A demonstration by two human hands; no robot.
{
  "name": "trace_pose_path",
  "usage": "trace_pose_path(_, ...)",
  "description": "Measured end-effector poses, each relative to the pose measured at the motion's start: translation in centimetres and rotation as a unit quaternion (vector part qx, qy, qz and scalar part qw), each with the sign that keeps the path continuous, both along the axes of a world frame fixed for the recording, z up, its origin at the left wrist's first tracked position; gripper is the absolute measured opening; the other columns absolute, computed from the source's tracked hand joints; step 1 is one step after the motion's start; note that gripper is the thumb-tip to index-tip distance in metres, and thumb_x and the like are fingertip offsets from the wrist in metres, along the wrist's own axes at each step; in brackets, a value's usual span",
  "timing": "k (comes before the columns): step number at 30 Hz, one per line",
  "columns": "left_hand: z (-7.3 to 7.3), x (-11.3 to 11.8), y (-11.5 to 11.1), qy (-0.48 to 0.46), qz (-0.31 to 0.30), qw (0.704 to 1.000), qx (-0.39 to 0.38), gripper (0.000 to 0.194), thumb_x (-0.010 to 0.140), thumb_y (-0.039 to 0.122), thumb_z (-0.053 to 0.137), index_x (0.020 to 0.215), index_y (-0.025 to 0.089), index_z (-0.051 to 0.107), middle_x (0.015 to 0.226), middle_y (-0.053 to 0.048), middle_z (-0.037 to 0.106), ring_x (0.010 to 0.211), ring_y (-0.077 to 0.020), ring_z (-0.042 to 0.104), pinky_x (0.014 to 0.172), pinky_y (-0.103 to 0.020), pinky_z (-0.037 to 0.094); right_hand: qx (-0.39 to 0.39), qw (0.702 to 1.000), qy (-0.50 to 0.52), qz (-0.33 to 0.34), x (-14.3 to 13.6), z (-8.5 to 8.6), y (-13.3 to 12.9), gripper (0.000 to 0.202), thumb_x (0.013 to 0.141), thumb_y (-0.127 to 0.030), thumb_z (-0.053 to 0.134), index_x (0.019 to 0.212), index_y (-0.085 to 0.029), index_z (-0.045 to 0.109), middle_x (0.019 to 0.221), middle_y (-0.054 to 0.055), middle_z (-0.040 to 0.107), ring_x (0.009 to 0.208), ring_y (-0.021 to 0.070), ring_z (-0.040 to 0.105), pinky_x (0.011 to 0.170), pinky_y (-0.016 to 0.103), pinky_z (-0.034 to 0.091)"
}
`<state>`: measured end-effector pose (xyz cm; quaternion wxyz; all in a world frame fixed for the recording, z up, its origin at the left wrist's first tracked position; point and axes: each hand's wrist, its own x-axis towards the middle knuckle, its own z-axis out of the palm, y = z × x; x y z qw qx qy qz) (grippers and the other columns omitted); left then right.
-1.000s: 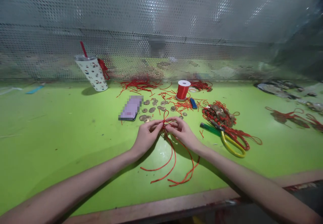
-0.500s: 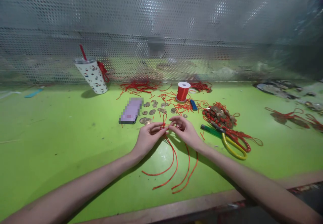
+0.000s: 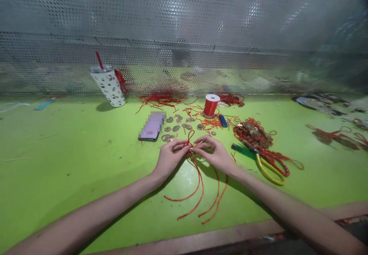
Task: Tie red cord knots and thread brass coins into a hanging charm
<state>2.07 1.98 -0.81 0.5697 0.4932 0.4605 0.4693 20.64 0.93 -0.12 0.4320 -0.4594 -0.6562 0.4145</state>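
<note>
1. The left hand (image 3: pixel 172 157) is pinching the knotted part of the red cord (image 3: pixel 188 143) between thumb and forefinger.
2. The right hand (image 3: pixel 215 155) is just beside it, with its fingers bent close to the cord; I cannot tell if its fingertips are pressed together on a strand.
3. The cord is in the middle of the green table (image 3: pixel 115 178). A small loop stands above the fingers, and four long ends curve down to the near side.
4. On the far side of the hands, loose coins (image 3: pixel 176 128) lie scattered, with the phone (image 3: pixel 152 126) at their left.
5. The red spool (image 3: pixel 211 106) stands farther, and the small blue object (image 3: pixel 223 121) is near it, among short red scraps (image 3: pixel 211 123).
6. To the right are a pile of corded coins (image 3: pixel 253 132) and the scissors (image 3: pixel 266 167), which have one yellow handle.
7. The tilted-looking cup (image 3: pixel 110 86) with a red straw is at the far left.
</note>
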Motion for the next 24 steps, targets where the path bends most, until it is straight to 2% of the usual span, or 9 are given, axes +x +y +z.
trace_pose_path(5, -0.01, -0.13, 0.06, -0.012, -0.020, 1.000, 0.006, 0.032, 0.072, 0.033, 0.082, 0.096, 0.013, 0.076, 0.095, -0.011, 0.080, 0.091, -0.0252, 0.076, 0.089, -0.039, 0.061, -0.023, 1.000, -0.001, 0.014, 0.28, -0.77, 0.39, 0.035, 0.082, -0.044, 0.076, 0.104, -0.021, 0.063, 0.076, 0.002, 0.074, 0.073, 0.0202, 0.070, 0.075, 0.037, 0.053)
trace_pose_path(8, 0.00, -0.16, 0.09, -0.020, -0.028, 0.999, 0.008, 0.031, 0.071, 0.033, 0.083, 0.095, 0.014, 0.076, 0.095, -0.010, 0.080, 0.090, -0.0246, 0.076, 0.089, -0.039, 0.060, -0.017, 0.999, -0.024, 0.033, 0.43, -0.92, 0.63, 0.033, 0.084, -0.047, 0.074, 0.101, -0.020, 0.066, 0.069, 0.000, 0.071, 0.065, 0.0180, 0.064, 0.070, 0.034, 0.051)
trace_pose_path(11, 0.12, -0.20, 0.05, -0.026, -0.026, 0.999, 0.006, 0.033, 0.071, 0.036, 0.084, 0.093, 0.013, 0.076, 0.093, -0.010, 0.080, 0.089, -0.0243, 0.076, 0.090, -0.038, 0.060, -0.010, 0.997, -0.056, 0.044, 0.48, -0.72, 0.71, 0.029, 0.088, -0.048, 0.069, 0.094, -0.019, 0.072, 0.069, 0.001, 0.070, 0.064, 0.0178, 0.062, 0.065, 0.032, 0.049)
trace_pose_path(15, 0.25, -0.25, -0.05, -0.051, -0.023, 0.998, -0.006, 0.037, 0.070, 0.041, 0.085, 0.091, 0.012, 0.074, 0.088, -0.010, 0.079, 0.084, -0.0234, 0.075, 0.081, -0.036, 0.061, 0.011, 0.996, -0.078, 0.039, 0.53, -0.51, 0.66, 0.028, 0.090, -0.045, 0.066, 0.088, -0.019, 0.074, 0.076, 0.004, 0.073, 0.069, 0.0190, 0.064, 0.064, 0.032, 0.048)
trace_pose_path(19, 0.18, -0.18, -0.07, -0.065, -0.011, 0.998, -0.010, 0.038, 0.071, 0.042, 0.084, 0.089, 0.012, 0.072, 0.084, -0.007, 0.076, 0.080, -0.0210, 0.074, 0.076, -0.034, 0.063, 0.072, 0.992, -0.101, 0.021, 0.60, -0.57, 0.57, 0.021, 0.092, -0.039, 0.065, 0.088, -0.019, 0.072, 0.078, 0.005, 0.074, 0.069, 0.0197, 0.065, 0.067, 0.034, 0.049)
trace_pose_path(24, 0.24, -0.04, -0.07, -0.051, -0.011, 0.999, -0.010, 0.038, 0.072, 0.045, 0.082, 0.089, 0.012, 0.070, 0.085, -0.005, 0.072, 0.080, -0.0207, 0.072, 0.073, -0.035, 0.064, 0.188, 0.969, -0.162, 0.003, 0.74, -0.81, 0.55, 0.016, 0.094, -0.035, 0.065, 0.088, -0.021, 0.070, 0.077, 0.005, 0.072, 0.071, 0.0206, 0.063, 0.072, 0.038, 0.046)
